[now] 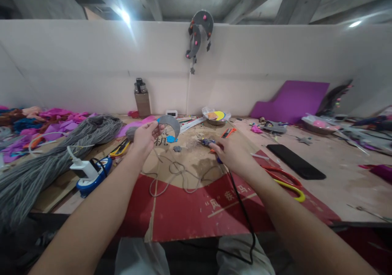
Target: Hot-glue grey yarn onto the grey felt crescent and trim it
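Note:
My left hand (pixel 146 137) pinches one end of a grey crescent (pixel 172 124), held raised over the table. A bright blue piece (pixel 171 138) shows at its lower tip, and a bit of blue shows near my fingertips. My right hand (pixel 229 152) is closed around a hot glue gun (pixel 209 142), mostly covered by the fingers. Its nozzle points left, and a black cord (pixel 239 195) trails down over the table edge. Between the hands lies a small grey flower-like piece (pixel 177 149). Loose grey string (pixel 174 173) curls on the board in front.
Scissors (pixel 288 183) and a black phone (pixel 295 161) lie right; an orange cutter (pixel 228 133) lies behind my right hand. Grey yarn (pixel 65 160), a blue power strip (pixel 93 179) and a yellow cutter (pixel 120 148) sit left. A bottle (pixel 142 99) stands at the wall.

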### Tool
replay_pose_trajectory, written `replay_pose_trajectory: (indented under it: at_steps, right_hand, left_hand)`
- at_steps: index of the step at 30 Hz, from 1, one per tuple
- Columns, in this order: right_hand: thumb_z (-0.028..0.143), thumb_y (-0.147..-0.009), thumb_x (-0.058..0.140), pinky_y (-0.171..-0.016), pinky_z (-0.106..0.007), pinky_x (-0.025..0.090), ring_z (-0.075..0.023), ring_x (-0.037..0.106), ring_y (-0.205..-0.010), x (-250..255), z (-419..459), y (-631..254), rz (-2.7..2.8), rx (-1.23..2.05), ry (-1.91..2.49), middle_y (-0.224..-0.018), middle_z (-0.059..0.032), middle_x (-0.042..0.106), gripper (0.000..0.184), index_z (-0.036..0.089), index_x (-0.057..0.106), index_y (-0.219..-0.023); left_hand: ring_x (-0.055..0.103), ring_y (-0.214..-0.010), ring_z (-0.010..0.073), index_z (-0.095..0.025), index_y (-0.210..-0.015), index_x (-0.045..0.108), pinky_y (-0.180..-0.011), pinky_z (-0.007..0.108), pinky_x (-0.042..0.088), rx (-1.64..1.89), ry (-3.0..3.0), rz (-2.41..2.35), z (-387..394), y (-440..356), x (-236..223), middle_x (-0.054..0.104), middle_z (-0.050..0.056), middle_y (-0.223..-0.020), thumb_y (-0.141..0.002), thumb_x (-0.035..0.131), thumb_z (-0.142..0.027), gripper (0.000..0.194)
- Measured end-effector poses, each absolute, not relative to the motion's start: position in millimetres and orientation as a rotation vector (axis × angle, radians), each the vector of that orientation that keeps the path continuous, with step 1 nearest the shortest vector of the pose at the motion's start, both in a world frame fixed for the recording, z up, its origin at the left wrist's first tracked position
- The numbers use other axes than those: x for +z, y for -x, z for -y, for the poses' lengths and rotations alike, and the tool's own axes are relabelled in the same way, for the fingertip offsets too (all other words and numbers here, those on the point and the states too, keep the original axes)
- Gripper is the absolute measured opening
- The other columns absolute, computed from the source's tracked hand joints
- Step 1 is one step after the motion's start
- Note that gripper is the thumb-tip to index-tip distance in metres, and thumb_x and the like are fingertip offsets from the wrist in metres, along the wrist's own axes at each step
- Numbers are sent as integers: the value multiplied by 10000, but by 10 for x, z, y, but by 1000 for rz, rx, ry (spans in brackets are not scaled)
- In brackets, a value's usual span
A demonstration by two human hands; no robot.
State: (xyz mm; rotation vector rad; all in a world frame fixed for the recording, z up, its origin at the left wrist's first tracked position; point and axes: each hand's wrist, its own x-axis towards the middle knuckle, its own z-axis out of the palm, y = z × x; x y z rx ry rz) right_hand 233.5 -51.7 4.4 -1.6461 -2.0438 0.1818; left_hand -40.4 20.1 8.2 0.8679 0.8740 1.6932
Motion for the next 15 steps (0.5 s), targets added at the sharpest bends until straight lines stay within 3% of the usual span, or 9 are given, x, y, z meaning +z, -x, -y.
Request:
replay_pose_trajectory:
  at_steps: [3,7,10,12,15]
  right_hand:
    - [321,-859,638,-687,-325,433,-261,656,-808,-132,358,-2437,1957,206,1901,-867,-170,703,208,117,664,-889]
    - [169,-772,658,-706,-319,438,-275,653,-896,-277,290,-2423,1831,272,1904,-1013,-225,683,294,60,631,-1044]
    - [141,-727,616,-567,-280,396,-209,618,-683,-302,239,-2457,1715,445,1866,-764,-103,674,166,119,668,-883]
    - [148,-703,600,-477,-253,321,-148,514,-511,-301,196,-2514,1619,593,1828,-553,-5,564,54,162,651,-712]
    - [133,-673,590,-426,-229,228,-92,368,-405,-302,144,-2600,1418,759,1762,-431,60,419,78,175,588,-607]
  left_hand:
    - [665,-616,109,-112,-766,636,-647,213,512,1687,-918,-869,-176,367,94,689,37,-650,-744,729,-157,105]
    - [670,-626,109,-113,-788,647,-659,211,523,1674,-966,-820,-132,307,113,689,21,-666,-713,774,-185,164]
    - [670,-622,102,-115,-805,644,-626,190,535,1618,-878,-781,-129,290,109,688,19,-669,-758,738,-144,109]
    - [666,-609,94,-115,-810,641,-593,171,540,1544,-762,-779,-150,296,85,694,29,-677,-805,692,-113,51]
    - [650,-565,87,-106,-798,634,-543,158,544,1439,-689,-818,-189,310,26,692,47,-670,-865,625,-98,68]
